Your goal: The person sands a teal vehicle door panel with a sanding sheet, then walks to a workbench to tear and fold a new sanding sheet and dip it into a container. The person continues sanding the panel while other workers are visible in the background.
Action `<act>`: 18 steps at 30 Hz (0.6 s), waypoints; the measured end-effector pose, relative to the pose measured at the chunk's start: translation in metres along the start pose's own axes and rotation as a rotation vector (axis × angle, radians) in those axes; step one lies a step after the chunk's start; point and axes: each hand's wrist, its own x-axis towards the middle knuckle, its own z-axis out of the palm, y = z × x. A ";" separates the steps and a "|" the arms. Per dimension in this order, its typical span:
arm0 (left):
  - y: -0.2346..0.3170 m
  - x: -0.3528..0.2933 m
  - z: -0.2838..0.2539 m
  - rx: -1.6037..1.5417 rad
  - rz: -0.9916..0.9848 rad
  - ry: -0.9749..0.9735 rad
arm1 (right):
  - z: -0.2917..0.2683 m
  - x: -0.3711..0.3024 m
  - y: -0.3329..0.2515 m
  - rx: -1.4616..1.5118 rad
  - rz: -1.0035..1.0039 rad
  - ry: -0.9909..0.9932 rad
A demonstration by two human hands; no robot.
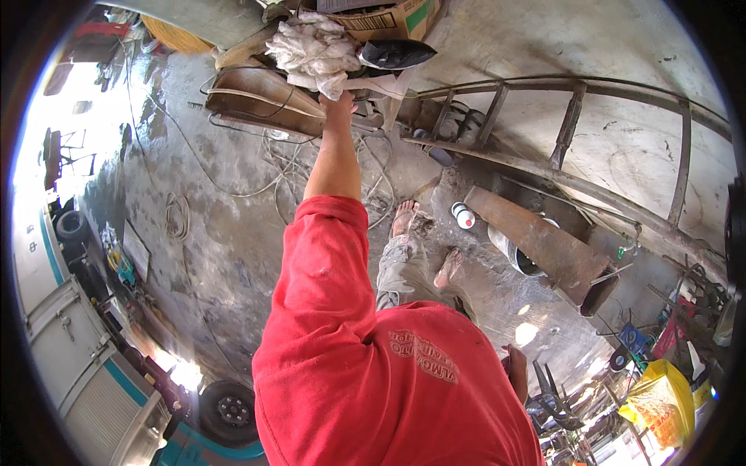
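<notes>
My left arm reaches far forward, its red sleeve pushed up. At its end my left hand [339, 106] is closed at the lower edge of a bundle of crumpled white rags [315, 48], and the cloth hides most of the fingers. Right beside the bundle lies a black, pointed, shiny thing [397, 53], its kind unclear. Below and left of the rags is a rusty metal channel [256, 97]. At the right side of my red shirt, a shadowed brown shape looks like part of my right hand [516, 370] or forearm; its fingers cannot be made out.
A metal ladder [571, 128] lies along the right wall. A rusty beam [536, 237] rests near a metal bucket [522, 256] and a white can [463, 216] by my feet. Cable [291, 182] coils across the floor. A cardboard box [400, 22] stands behind the rags; a truck [85, 349] is at left.
</notes>
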 end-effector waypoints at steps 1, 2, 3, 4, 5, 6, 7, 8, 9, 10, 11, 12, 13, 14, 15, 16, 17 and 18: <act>-0.008 0.015 -0.001 0.037 -0.027 0.001 | 0.000 0.000 -0.012 0.014 -0.003 -0.001; -0.015 0.029 -0.003 0.002 0.032 -0.039 | 0.000 -0.001 -0.024 0.013 0.007 0.004; -0.023 0.038 -0.003 -0.010 0.108 -0.044 | 0.000 -0.002 -0.032 0.014 0.014 0.007; -0.029 0.045 -0.006 -0.077 0.124 -0.076 | 0.000 -0.003 -0.040 0.019 0.020 0.012; -0.033 0.051 -0.007 -0.115 0.067 -0.067 | 0.001 -0.004 -0.045 0.014 0.017 0.017; -0.035 0.054 -0.008 -0.212 0.149 -0.144 | 0.002 -0.006 -0.049 0.008 0.014 0.022; -0.036 0.056 -0.010 -0.243 0.086 -0.142 | 0.004 -0.008 -0.052 -0.001 0.039 0.037; -0.037 0.055 -0.010 -0.245 0.012 -0.127 | 0.006 -0.010 -0.053 0.000 0.024 0.026; -0.037 0.054 -0.011 -0.220 0.034 -0.150 | 0.007 -0.012 -0.053 0.000 0.036 0.028; -0.038 0.052 -0.011 -0.244 0.079 -0.162 | 0.009 -0.014 -0.053 0.005 0.060 0.041; -0.037 0.049 -0.012 -0.254 0.094 -0.179 | 0.011 -0.015 -0.052 -0.013 0.048 0.030; -0.038 0.046 -0.012 -0.230 0.071 -0.135 | 0.013 -0.016 -0.048 -0.025 0.049 0.029; -0.038 0.044 -0.013 -0.294 0.113 -0.195 | 0.015 -0.016 -0.045 -0.030 0.085 0.028; -0.039 0.041 -0.015 -0.323 0.119 -0.196 | 0.016 -0.016 -0.041 -0.056 0.052 0.036; -0.040 0.038 -0.016 -0.350 0.124 -0.198 | 0.017 -0.014 -0.036 -0.073 0.056 0.042; -0.040 0.036 -0.019 -0.330 0.134 -0.184 | 0.018 -0.012 -0.029 -0.072 0.080 0.043; -0.041 0.033 -0.021 -0.310 0.144 -0.169 | 0.019 -0.009 -0.023 -0.100 0.039 0.052; -0.040 0.031 -0.023 -0.110 0.362 -0.162 | 0.021 -0.006 -0.017 -0.111 0.020 0.055</act>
